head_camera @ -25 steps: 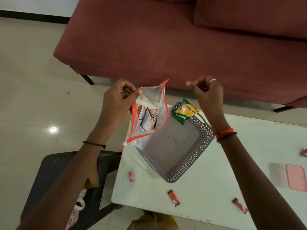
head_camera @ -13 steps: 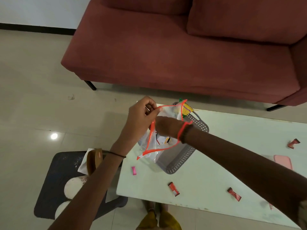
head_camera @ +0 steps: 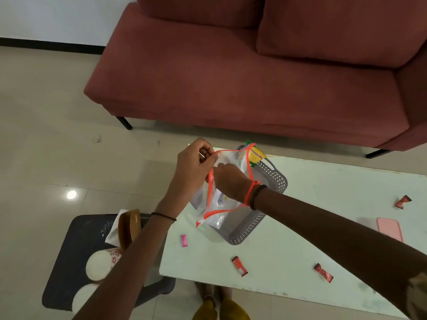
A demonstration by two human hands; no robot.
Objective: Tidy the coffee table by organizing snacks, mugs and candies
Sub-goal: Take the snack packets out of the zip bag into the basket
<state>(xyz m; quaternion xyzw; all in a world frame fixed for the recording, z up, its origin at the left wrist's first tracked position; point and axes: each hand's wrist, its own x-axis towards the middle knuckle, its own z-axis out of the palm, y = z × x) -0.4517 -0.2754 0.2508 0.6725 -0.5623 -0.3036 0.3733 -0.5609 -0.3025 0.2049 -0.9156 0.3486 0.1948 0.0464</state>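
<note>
A clear zip bag [head_camera: 219,209] with an orange rim hangs open above the grey perforated basket [head_camera: 275,179] at the table's left end. My left hand [head_camera: 194,165] pinches the bag's rim at its upper left corner. My right hand [head_camera: 228,179] is pushed down into the bag's mouth up to the wrist, so its fingers are hidden. A yellow-green snack packet [head_camera: 256,154] lies on the basket's far rim. Loose candies lie on the table: a pink one [head_camera: 184,240] and red ones [head_camera: 239,266], [head_camera: 323,272], [head_camera: 403,201].
The pale coffee table [head_camera: 323,204] also holds a pink flat case [head_camera: 389,228] at the right. A dark stool [head_camera: 76,250] on the left carries white mugs [head_camera: 100,264] and a brown object [head_camera: 129,228]. A red sofa [head_camera: 231,77] stands behind the table.
My right hand, free in the air a second ago, has gone down inside the bag. The bag and left hand have shifted over the basket.
</note>
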